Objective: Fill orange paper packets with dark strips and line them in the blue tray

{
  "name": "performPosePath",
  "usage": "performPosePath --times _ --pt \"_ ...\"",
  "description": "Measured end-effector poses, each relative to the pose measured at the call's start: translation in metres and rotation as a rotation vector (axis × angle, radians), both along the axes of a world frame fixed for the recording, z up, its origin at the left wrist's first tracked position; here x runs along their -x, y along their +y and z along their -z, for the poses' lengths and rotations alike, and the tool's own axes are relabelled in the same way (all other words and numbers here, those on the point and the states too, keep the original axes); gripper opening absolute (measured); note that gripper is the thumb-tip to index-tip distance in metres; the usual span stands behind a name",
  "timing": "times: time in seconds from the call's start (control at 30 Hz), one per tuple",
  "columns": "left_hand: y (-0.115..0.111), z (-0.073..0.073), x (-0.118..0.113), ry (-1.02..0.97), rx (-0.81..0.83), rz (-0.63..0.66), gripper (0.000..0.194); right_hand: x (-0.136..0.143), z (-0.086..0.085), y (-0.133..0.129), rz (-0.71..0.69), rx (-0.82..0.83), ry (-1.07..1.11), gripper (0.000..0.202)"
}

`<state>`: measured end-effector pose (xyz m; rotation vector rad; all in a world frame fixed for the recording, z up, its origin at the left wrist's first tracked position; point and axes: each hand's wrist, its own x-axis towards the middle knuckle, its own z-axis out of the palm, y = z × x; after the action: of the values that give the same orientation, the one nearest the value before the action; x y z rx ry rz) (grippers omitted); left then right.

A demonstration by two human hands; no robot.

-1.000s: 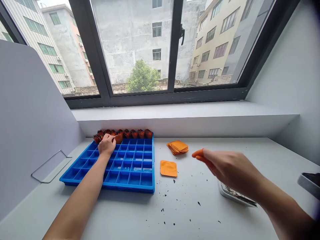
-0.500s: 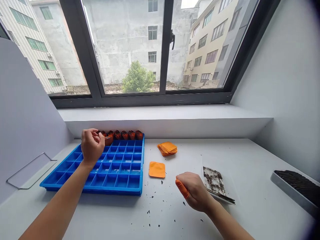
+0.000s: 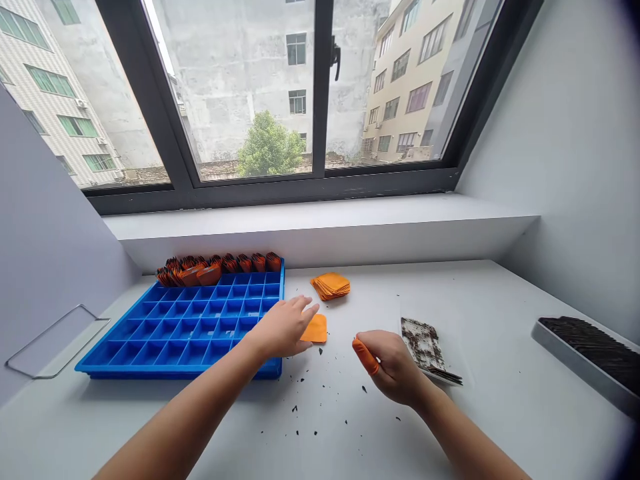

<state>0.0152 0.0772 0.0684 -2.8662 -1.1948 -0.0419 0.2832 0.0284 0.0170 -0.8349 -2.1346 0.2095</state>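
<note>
My left hand [image 3: 286,327] has its fingers spread over the left part of a single orange square [image 3: 317,329] on the white table; whether it touches the square is unclear. An orange cover sits on the thumb of my right hand [image 3: 387,363], whose fingers are curled in; what they hold, if anything, is hidden. Behind the single square lies a stack of orange squares [image 3: 331,285]. The blue compartment tray [image 3: 183,373] is at the left, with folded orange-and-black pieces [image 3: 207,273] packed along its back rows.
Right of my right hand are a dark-speckled white pad [image 3: 421,341] and a grey tray of dark strips [image 3: 590,373]. Dark crumbs dot the white table [image 3: 340,460]. A wire stand [image 3: 55,340] is at the left, and a window ledge [image 3: 325,233] runs behind.
My left hand has moved from the back of the blue tray rightward to the single orange square, and its fingers have opened. The view has shifted slightly. My right hand keeps its curled shape.
</note>
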Motion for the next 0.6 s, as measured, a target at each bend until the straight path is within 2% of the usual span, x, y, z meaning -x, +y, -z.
performPosePath --times 0.1,0.2,0.27,0.43,0.6 --pt "0.006 0.009 -0.010 0.054 0.097 -0.053 0.068 0.001 -0.003 -0.002 -0.010 0.011 -0.023 0.040" --pt "0.006 0.016 -0.017 0.050 0.076 -0.075 0.037 0.003 -0.005 -0.004 -0.018 0.018 -0.033 0.040" --pt "0.007 0.021 -0.020 0.050 0.054 -0.086 0.027 0.003 -0.005 -0.004 -0.017 0.031 -0.036 0.041" --pt "0.001 0.031 -0.018 0.073 -0.003 -0.074 0.031 0.004 -0.005 -0.004 -0.009 0.077 -0.057 0.043" --pt "-0.022 0.039 -0.016 0.096 -0.089 -0.034 0.034 0.005 -0.004 -0.002 0.015 0.107 -0.087 0.045"
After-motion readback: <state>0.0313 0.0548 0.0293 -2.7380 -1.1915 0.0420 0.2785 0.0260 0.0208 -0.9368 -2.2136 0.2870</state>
